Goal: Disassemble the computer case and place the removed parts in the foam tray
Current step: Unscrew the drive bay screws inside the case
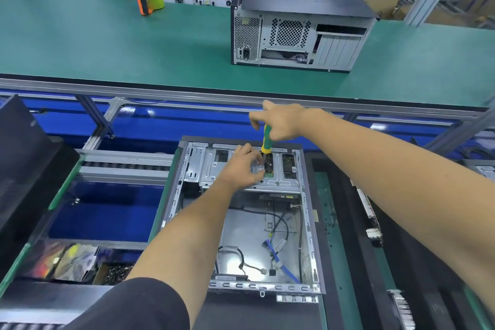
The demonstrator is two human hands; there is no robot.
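Right hand [281, 122] grips screwdriver [266, 142] upright; left hand [242, 165] pinches drive-cage bracket [257, 169] at case's [312, 222] 12 o'clock. Step: unscrewing; next prob. lift bracket.

I see a green surface [107, 43] running across the far side. A closed computer case [300, 21] stands on it toward the right, and an orange-and-green tape dispenser [150, 0] sits near its far edge, well apart to the left.

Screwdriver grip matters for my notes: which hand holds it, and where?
The right hand grips the screwdriver at the top of its green-and-yellow handle.
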